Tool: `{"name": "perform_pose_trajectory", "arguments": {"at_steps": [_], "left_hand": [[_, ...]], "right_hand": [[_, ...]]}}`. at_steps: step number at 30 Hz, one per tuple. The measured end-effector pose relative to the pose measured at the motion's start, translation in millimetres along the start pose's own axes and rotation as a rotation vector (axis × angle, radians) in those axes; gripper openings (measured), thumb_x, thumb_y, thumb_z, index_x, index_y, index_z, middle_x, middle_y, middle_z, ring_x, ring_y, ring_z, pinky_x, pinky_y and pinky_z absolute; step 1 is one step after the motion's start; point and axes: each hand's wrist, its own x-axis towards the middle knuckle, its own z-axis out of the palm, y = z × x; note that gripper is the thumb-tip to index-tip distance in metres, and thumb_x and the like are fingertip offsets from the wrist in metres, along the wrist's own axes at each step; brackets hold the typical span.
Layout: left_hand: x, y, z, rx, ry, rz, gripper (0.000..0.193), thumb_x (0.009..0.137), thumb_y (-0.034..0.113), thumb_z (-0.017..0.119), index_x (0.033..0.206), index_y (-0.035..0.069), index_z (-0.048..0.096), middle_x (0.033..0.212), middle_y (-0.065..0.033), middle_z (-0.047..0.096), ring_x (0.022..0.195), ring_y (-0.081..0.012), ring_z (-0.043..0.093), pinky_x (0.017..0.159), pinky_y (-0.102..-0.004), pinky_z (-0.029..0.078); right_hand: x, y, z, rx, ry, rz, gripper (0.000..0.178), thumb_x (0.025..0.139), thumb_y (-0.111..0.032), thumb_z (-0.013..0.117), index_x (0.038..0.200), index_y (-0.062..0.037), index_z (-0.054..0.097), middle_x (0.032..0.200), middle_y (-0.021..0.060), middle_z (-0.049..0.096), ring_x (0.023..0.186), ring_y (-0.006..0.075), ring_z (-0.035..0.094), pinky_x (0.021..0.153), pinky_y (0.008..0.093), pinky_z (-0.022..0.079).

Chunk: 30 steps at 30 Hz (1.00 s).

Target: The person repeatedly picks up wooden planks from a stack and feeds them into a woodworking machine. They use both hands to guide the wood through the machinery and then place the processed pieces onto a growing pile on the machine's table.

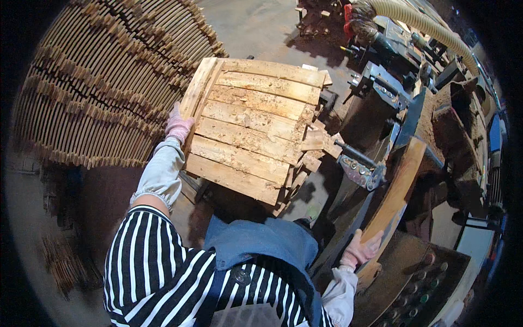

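Note:
My left hand (177, 125), in a pink glove, is closed on the near end of a narrow wooden slat (199, 87). The slat lies along the left edge of a stack of pale boards (248, 117) strewn with wood chips. Over on the right, my right hand (364, 249), also gloved, grips the near part of a long, slightly curved wooden board (396, 191). That board lies along the machine, its far end beside a blue metal plate (418, 122). Part of the right-hand fingers is hidden by the board.
Tall rows of stacked curved wood pieces (109, 82) fill the far left. A machine clamp (362, 169) stands between the boards and the right-hand board. A control panel with buttons (419, 280) is at the lower right. A ribbed hose (425, 22) arches at the far right.

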Motion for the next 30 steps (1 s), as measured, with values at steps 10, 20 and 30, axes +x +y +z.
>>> {"name": "perform_pose_trajectory", "arguments": {"at_steps": [10,20,30], "left_hand": [[-45.4,61.2,-6.1,0.120,-0.173,-0.131,0.111,0.079,0.054,0.084,0.169,0.021,0.027,0.157,-0.0219,0.047,0.143,-0.0421,0.052,0.115,-0.0517,0.047],[-229.9,246.4,21.9,-0.016,-0.349,0.165,0.115,0.079,0.054,0.084,0.171,0.019,0.025,0.148,-0.0270,0.050,0.135,-0.0456,0.055,0.115,-0.0532,0.045],[-235.2,350.9,18.0,-1.182,-0.727,0.512,0.059,0.104,0.040,0.065,0.147,0.002,0.055,0.126,-0.0095,0.069,0.110,-0.0170,0.065,0.095,-0.0378,0.056]], "right_hand": [[-267.0,105.2,-33.8,-0.269,-0.196,0.014,0.078,0.085,-0.041,0.074,0.149,0.0002,0.055,0.140,0.0283,0.063,0.122,0.0489,0.063,0.104,0.0528,0.053],[-63.8,13.5,-44.4,-0.233,-0.150,-0.083,0.071,0.090,-0.043,0.071,0.148,-0.0038,0.056,0.154,0.0275,0.052,0.141,0.0479,0.048,0.124,0.0534,0.035],[130.1,-42.7,1.9,-0.183,-0.199,-0.146,0.069,0.100,-0.049,0.062,0.160,-0.0180,0.049,0.162,0.0184,0.048,0.145,0.0437,0.044,0.120,0.0565,0.035]]}}
